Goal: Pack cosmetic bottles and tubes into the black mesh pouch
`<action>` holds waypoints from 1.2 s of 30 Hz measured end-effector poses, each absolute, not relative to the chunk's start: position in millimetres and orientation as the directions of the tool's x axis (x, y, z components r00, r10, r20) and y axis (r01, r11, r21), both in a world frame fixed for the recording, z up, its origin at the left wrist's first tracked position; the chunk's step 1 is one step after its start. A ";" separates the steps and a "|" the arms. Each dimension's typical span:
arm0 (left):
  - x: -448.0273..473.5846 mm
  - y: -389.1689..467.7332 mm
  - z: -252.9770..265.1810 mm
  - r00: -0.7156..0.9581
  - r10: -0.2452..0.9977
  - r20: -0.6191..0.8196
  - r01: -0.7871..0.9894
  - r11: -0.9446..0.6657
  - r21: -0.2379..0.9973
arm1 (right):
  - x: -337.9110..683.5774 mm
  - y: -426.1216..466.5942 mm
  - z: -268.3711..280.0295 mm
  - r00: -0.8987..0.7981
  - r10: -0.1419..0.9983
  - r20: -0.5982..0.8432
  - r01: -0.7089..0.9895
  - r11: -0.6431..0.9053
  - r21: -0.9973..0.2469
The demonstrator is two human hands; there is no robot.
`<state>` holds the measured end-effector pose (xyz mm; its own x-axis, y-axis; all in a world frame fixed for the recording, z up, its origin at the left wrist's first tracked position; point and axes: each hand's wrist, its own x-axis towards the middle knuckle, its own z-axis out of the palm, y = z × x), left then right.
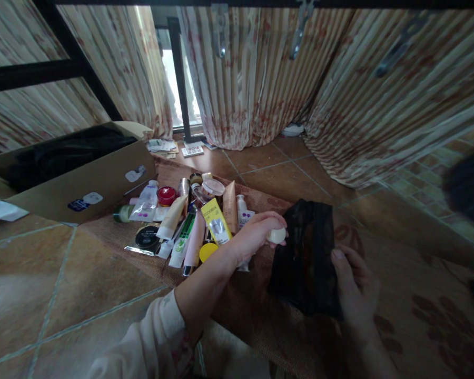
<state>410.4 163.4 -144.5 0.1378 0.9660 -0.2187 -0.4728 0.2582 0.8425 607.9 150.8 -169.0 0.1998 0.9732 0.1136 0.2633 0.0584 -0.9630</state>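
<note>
Holding a pale round thing (277,235) in left hand (257,231), just beside the black pouch (308,258) gripped by right hand (357,281). Probably mid-filling, tbh; best spread that pouch wide open next.

Single view from my head, facing forward and steeply down at arm's reach: my left hand (260,231) near centre, right hand (355,281) at 4 o'clock, cardboard box (106,181) at 9, striped curtains (256,79) farther off at 12.
</note>
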 end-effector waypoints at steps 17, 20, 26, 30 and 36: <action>410.1 162.6 -145.7 0.149 0.970 -0.193 -0.462 0.241 0.853 | 607.7 150.1 -167.0 0.182 0.975 0.128 0.274 0.075 -0.959; 409.7 162.1 -146.3 0.154 0.972 -0.177 -0.458 0.229 0.859 | 607.8 150.2 -166.5 0.177 0.975 0.132 0.285 0.078 -0.955; 409.3 163.2 -148.1 0.154 0.972 -0.178 -0.431 0.229 0.873 | 604.5 149.4 -161.8 0.184 0.976 0.120 0.259 0.070 -0.963; 409.2 164.1 -149.4 0.152 0.973 -0.174 -0.430 0.224 0.875 | 604.4 149.0 -161.7 0.189 0.974 0.126 0.257 0.075 -0.964; 409.3 163.7 -148.9 0.149 0.973 -0.176 -0.432 0.224 0.874 | 608.1 150.5 -167.4 0.191 0.976 0.104 0.249 0.055 -0.967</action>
<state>409.3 163.7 -148.9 0.1489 0.9730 -0.1762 -0.4321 0.2243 0.8735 608.1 150.5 -167.4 0.1912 0.9760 0.1044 0.2491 0.0546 -0.9669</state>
